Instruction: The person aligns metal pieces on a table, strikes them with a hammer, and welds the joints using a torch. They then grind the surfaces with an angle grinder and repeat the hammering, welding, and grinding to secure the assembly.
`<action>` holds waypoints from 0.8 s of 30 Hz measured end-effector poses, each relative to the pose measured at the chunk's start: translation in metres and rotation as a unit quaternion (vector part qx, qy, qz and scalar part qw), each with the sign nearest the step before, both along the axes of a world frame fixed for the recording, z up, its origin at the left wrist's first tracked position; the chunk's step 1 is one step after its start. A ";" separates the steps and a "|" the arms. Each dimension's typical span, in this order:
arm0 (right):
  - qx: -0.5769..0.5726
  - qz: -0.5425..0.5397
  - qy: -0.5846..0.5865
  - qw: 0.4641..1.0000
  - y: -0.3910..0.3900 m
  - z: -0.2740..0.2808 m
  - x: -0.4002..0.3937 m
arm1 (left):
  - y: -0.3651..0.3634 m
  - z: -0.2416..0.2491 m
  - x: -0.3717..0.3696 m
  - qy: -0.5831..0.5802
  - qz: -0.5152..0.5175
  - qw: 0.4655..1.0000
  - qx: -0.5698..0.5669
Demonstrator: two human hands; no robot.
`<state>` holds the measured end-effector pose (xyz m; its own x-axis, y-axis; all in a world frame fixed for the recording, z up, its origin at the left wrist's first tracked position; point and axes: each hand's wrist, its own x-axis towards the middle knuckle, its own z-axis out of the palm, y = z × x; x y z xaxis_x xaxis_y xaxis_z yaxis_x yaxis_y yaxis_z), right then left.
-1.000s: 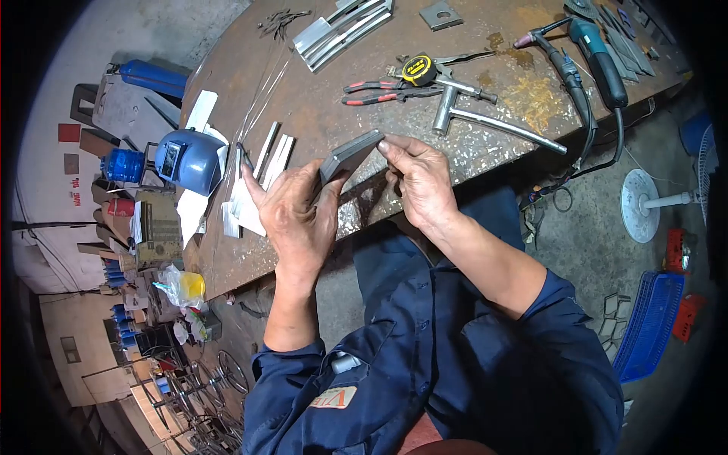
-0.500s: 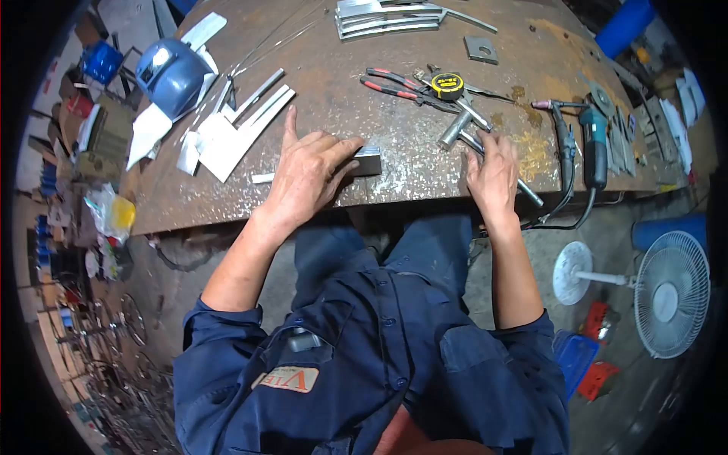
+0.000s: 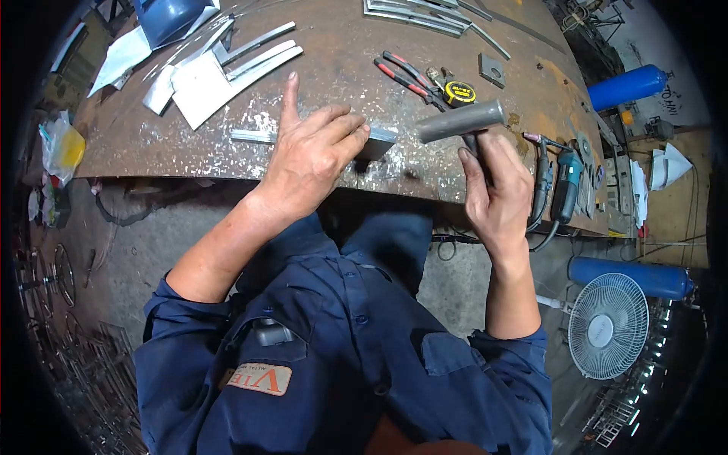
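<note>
My left hand (image 3: 315, 155) presses a small grey metal block (image 3: 377, 142) flat on the rusty steel table (image 3: 341, 45), fingers curled over its left end, index finger stretched out. My right hand (image 3: 497, 189) grips the handle of a metal hammer (image 3: 461, 121), whose cylindrical head hangs just right of the block, a little above the table edge. A thin flat strip (image 3: 254, 136) lies to the left of my left hand.
Red-handled pliers (image 3: 406, 76) and a yellow tape measure (image 3: 459, 93) lie behind the hammer. Flat metal plates (image 3: 201, 80) and bars (image 3: 413, 15) sit farther back. An angle grinder (image 3: 567, 186) and welding torch (image 3: 542, 178) rest at the right edge. A fan (image 3: 607, 326) stands on the floor.
My left hand set the block down on the table and stays on it. My right hand reached for the hammer, took it up, and now holds it raised beside the block.
</note>
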<state>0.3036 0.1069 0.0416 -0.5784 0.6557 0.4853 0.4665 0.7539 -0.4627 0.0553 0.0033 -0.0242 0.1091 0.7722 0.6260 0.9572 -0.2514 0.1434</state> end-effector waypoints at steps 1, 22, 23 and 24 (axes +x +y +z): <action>0.057 0.034 0.009 0.998 -0.002 0.004 -0.007 | 0.000 0.000 0.000 -0.005 0.000 1.000 0.000; 0.118 -0.002 0.022 0.993 -0.009 0.007 -0.020 | 0.000 0.000 0.002 0.006 -0.003 1.000 -0.001; 0.138 0.008 0.047 0.989 -0.007 -0.001 -0.021 | 0.000 0.001 0.002 -0.001 -0.001 1.000 -0.013; 0.160 0.016 0.072 0.984 -0.005 -0.009 -0.022 | 0.000 0.002 0.002 -0.006 -0.002 1.000 -0.024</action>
<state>0.2818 0.1014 0.0328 -0.5061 0.4389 0.7425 0.3869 0.8849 -0.2593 0.0572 0.0031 -0.0224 0.1053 0.8013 0.5890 0.9545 -0.2475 0.1661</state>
